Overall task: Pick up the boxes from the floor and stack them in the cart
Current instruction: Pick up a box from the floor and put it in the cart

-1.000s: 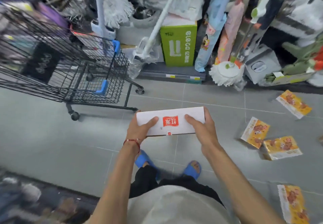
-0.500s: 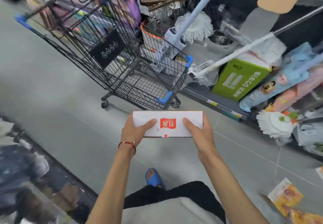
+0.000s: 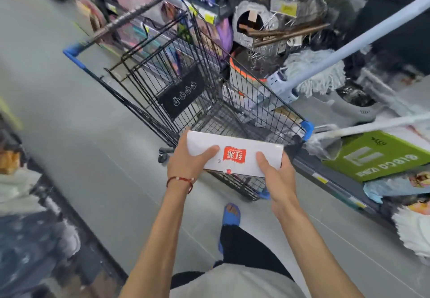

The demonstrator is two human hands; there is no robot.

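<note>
Both hands, left hand [image 3: 186, 160] and right hand [image 3: 275, 176], gripping 1 white box [image 3: 235, 155] by ends. Person carrying it toward cart [image 3: 209, 102] (basket looking empty); next move calling for lowering flat onto basket floor.

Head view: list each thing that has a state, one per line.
White box: off the floor, held level at the cart's near end.
Left hand: gripping the box's left end.
Right hand: gripping the box's right end.
Cart: upright, basket looks empty.
Green carton: on a low shelf.
</note>
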